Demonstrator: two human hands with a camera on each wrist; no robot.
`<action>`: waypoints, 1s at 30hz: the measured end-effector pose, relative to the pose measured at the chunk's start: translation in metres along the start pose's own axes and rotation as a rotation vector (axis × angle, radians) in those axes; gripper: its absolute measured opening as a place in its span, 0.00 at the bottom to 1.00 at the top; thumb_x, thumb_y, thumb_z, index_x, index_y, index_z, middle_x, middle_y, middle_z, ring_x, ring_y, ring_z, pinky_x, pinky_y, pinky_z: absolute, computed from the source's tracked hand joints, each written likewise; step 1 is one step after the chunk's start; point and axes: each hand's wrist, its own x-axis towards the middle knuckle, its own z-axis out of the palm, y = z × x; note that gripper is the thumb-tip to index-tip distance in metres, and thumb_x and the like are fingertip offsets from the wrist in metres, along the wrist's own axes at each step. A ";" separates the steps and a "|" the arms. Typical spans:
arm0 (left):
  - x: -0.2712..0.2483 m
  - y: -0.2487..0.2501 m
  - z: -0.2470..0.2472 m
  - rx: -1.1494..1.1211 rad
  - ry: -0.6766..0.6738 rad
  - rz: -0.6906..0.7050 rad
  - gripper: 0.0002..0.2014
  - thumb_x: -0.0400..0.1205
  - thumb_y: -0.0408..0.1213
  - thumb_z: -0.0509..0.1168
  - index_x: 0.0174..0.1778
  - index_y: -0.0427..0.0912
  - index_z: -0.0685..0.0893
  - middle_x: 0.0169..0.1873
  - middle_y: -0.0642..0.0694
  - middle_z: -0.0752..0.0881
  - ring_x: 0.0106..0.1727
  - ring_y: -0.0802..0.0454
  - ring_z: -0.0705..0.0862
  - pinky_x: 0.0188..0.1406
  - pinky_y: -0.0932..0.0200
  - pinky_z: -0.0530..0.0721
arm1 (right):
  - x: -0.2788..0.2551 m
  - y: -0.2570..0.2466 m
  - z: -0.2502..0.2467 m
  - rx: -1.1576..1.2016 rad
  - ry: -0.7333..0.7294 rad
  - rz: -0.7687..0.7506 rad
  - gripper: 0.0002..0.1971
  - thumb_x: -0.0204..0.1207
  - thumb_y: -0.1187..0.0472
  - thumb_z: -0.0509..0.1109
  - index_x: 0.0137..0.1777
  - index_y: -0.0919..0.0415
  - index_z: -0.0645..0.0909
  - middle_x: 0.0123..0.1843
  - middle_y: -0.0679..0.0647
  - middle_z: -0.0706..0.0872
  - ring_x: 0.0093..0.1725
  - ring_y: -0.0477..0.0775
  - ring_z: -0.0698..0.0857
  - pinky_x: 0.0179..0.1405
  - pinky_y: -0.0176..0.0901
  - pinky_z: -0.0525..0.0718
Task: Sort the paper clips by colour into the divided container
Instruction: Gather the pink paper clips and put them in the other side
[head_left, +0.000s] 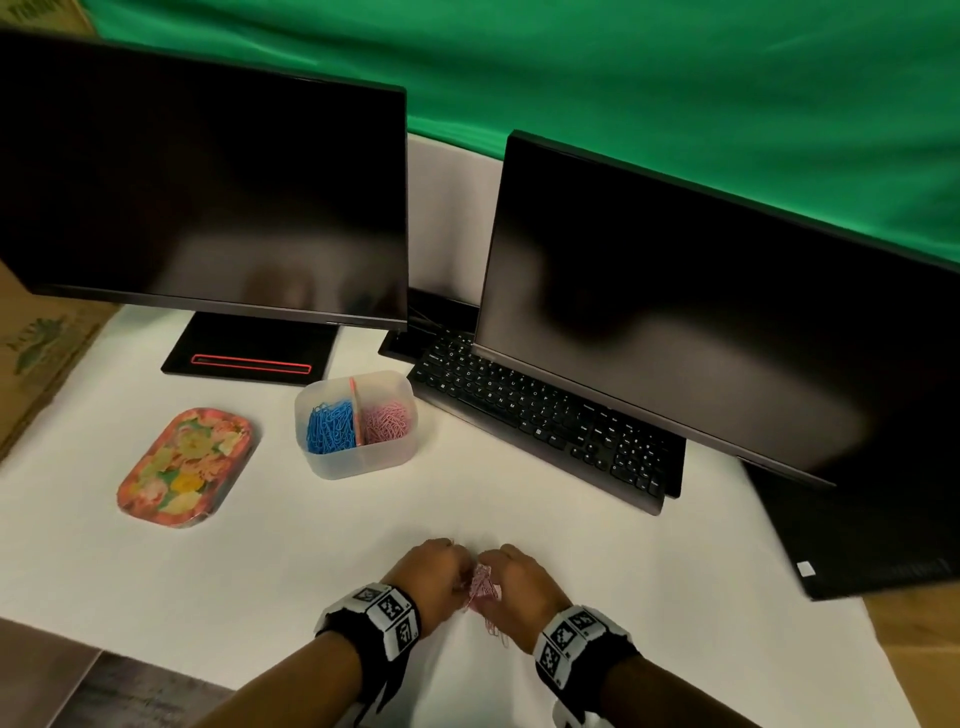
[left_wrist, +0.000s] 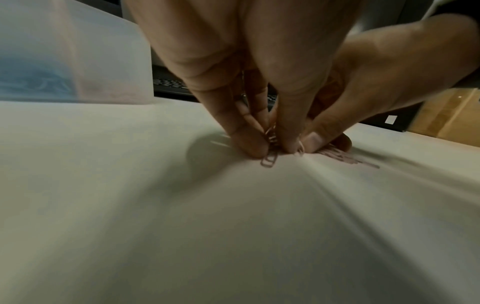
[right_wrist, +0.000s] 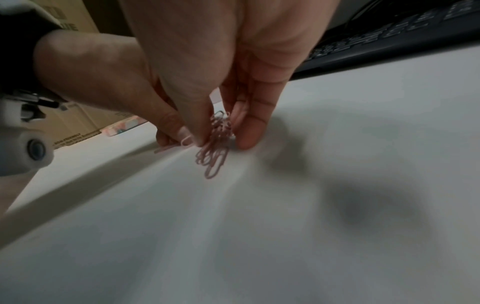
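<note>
Both hands meet over a small heap of pink paper clips (head_left: 483, 587) on the white table near its front edge. My left hand (head_left: 441, 574) pinches some of the pink clips (left_wrist: 270, 144) between thumb and fingertips against the surface. My right hand (head_left: 511, 579) pinches a bunch of pink clips (right_wrist: 215, 144) between thumb and fingers, and several dangle below. The translucent divided container (head_left: 358, 462) stands further back, with blue clips (head_left: 330, 426) in its left half and pink clips (head_left: 387, 418) in its right half.
A flowered tray (head_left: 184, 467) lies left of the container. Two dark monitors (head_left: 208, 197) (head_left: 727, 322) and a black keyboard (head_left: 540, 421) stand behind and to the right. Cardboard boxes (head_left: 36, 353) flank the table's left side.
</note>
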 end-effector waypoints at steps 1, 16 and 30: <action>0.001 0.002 0.000 0.006 0.005 0.008 0.07 0.78 0.38 0.64 0.49 0.44 0.85 0.49 0.44 0.86 0.52 0.45 0.83 0.43 0.62 0.72 | 0.001 0.000 -0.002 0.013 0.012 -0.011 0.16 0.77 0.53 0.68 0.64 0.51 0.79 0.59 0.51 0.79 0.59 0.52 0.81 0.60 0.42 0.79; 0.010 0.000 -0.018 0.018 0.031 0.027 0.09 0.80 0.38 0.61 0.46 0.45 0.88 0.45 0.43 0.88 0.47 0.45 0.84 0.40 0.60 0.74 | 0.026 -0.004 -0.034 0.068 -0.033 -0.026 0.08 0.76 0.63 0.69 0.52 0.56 0.87 0.44 0.47 0.83 0.42 0.47 0.83 0.42 0.34 0.83; 0.014 -0.030 -0.150 -0.053 0.427 -0.105 0.05 0.78 0.38 0.69 0.40 0.44 0.89 0.35 0.44 0.88 0.39 0.48 0.82 0.42 0.61 0.79 | 0.102 -0.119 -0.120 -0.065 0.148 -0.089 0.07 0.76 0.61 0.70 0.50 0.52 0.88 0.45 0.54 0.88 0.42 0.56 0.87 0.43 0.43 0.87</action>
